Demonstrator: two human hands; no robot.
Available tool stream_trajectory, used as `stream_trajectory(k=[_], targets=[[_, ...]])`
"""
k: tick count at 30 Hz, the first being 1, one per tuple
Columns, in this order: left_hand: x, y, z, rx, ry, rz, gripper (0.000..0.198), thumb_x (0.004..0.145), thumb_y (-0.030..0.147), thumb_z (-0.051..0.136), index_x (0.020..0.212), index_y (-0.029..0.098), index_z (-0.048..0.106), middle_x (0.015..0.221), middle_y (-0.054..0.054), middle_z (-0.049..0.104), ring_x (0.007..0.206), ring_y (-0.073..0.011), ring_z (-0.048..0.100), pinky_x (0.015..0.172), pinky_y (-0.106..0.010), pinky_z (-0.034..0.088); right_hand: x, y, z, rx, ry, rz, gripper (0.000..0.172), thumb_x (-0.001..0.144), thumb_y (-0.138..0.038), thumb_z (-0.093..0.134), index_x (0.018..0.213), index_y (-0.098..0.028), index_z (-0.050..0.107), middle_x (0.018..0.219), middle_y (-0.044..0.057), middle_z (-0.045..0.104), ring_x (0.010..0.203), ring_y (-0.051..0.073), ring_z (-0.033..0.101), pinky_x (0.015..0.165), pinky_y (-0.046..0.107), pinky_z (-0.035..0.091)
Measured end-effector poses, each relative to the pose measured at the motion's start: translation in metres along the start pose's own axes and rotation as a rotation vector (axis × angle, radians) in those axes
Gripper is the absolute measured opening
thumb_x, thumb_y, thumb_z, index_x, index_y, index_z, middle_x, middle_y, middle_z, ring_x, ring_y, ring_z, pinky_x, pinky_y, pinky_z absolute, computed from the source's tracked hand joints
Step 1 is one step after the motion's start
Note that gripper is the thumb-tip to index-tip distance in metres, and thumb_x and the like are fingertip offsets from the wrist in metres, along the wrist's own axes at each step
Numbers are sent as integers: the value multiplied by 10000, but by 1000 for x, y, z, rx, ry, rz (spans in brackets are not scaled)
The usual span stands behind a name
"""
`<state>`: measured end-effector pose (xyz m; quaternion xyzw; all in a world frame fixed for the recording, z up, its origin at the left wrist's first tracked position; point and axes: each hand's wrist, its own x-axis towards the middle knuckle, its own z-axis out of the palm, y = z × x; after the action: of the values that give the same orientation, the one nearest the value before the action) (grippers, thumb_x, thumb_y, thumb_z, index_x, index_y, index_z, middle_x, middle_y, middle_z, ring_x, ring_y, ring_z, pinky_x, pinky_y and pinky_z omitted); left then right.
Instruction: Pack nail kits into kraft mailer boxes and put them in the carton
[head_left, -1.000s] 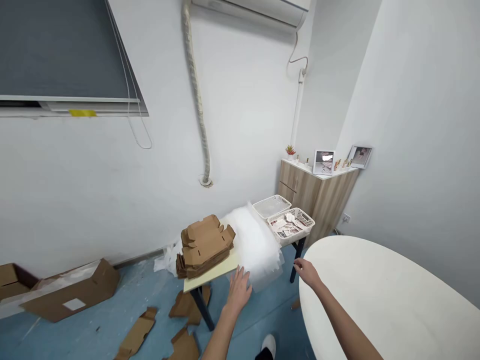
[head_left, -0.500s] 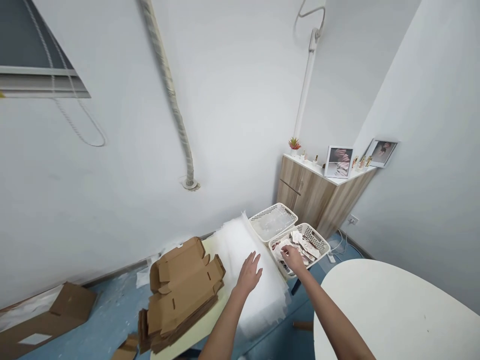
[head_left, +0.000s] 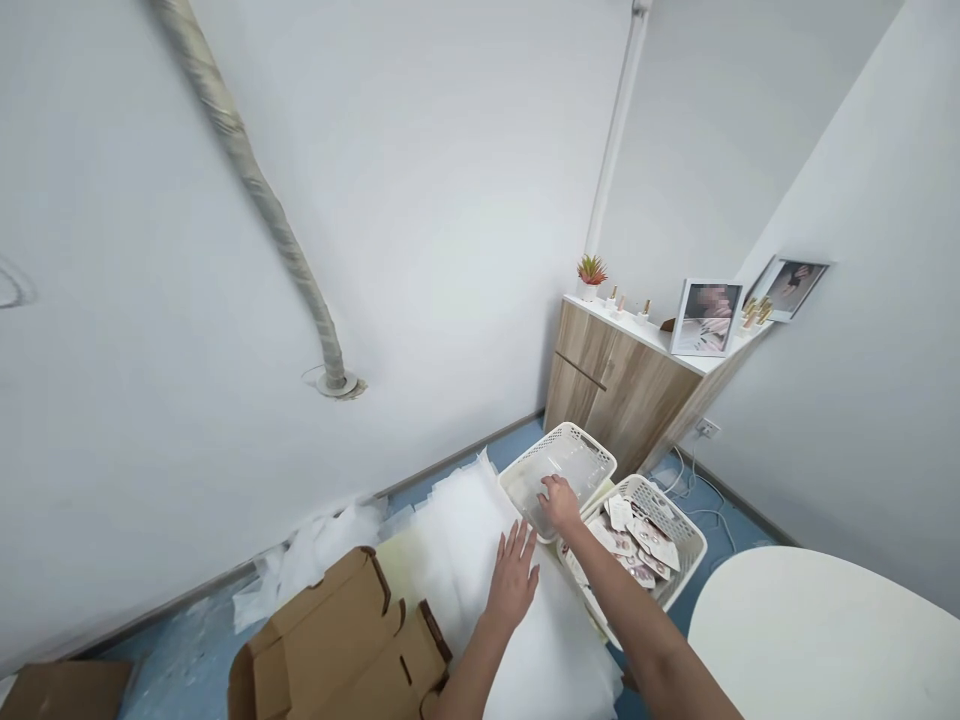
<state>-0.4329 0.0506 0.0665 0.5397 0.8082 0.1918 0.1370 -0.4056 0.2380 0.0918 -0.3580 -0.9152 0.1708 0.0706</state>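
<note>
So, where's the right hand (head_left: pixel 559 504)?

In the white basket (head_left: pixel 592 446), the left one of two. Its fingers bunch down, but I can't tell if they pinch.

Which way does that basket lie?

Long way, from near left to far right. The right hand is closer.

And the left hand (head_left: pixel 513 578)?

Flat on the white foam (head_left: pixel 457 530), fingers spread.

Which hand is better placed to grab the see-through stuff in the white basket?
The right hand, probably: it is in the white plastic basket touching the see-through stuff, while the left hand lies on the white foam sheets.
</note>
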Motion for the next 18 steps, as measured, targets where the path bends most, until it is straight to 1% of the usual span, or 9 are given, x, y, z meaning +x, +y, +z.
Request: stream_trajectory(k=[3,6,9,11,12,14,16,18], targets=[[-1,-7,2,5,4,21,604,914,186,338,1508,275,275,1610,-4,168,1487,-240,107,1202,-531,131,19,-12,9,-154,-53,16,230,856,-189,572,1068,-163,657,1088,137,652,1065,256,552,870,332,376],[-2,-8,-1,11,-6,23,646,879,142,348,1508,276,282,1610,3,162,1487,-256,106,1201,-553,109,26,-16,12,-252,-88,-3,206,856,-206,589,1039,-147,663,1082,167,640,1069,284,528,884,380,345],[-2,-7,-5,0,-19,16,672,849,138,379,1503,273,301,1605,-1,182,1486,-275,103,1202,-575,66,25,-18,8,-235,-60,-1,175,868,-184,552,994,-155,670,1079,177,633,1064,298,511,884,405,320],[1,-5,-6,-42,0,-5,618,867,170,380,1479,258,357,1591,-16,242,1483,-280,120,1203,-576,56,20,-17,2,-192,-4,4,162,881,-198,531,962,-164,667,1063,166,635,1056,296,508,882,408,312],[4,-4,-7,-83,27,-19,579,886,195,371,1463,244,387,1581,-29,277,1482,-277,136,1204,-569,72,16,-15,-3,-163,34,5,157,889,-216,525,945,-169,664,1051,154,637,1048,291,509,877,403,313],[14,1,-7,-215,109,-51,529,924,259,346,1449,220,401,1560,-58,329,1474,-263,182,1205,-531,149,4,-9,-14,-72,123,22,171,911,-267,508,902,-184,657,1008,122,646,1018,272,521,857,382,321],[28,10,-8,-413,195,-96,542,945,330,341,1473,207,344,1550,-87,345,1455,-253,249,1184,-481,252,-14,3,-27,67,211,65,227,930,-336,487,853,-200,651,952,90,653,969,247,540,822,353,336],[44,25,-10,-651,243,-146,606,946,406,372,1505,209,248,1553,-114,326,1423,-259,323,1145,-445,332,-38,19,-44,214,282,114,290,934,-407,475,807,-211,647,892,67,658,909,225,558,781,328,351]])
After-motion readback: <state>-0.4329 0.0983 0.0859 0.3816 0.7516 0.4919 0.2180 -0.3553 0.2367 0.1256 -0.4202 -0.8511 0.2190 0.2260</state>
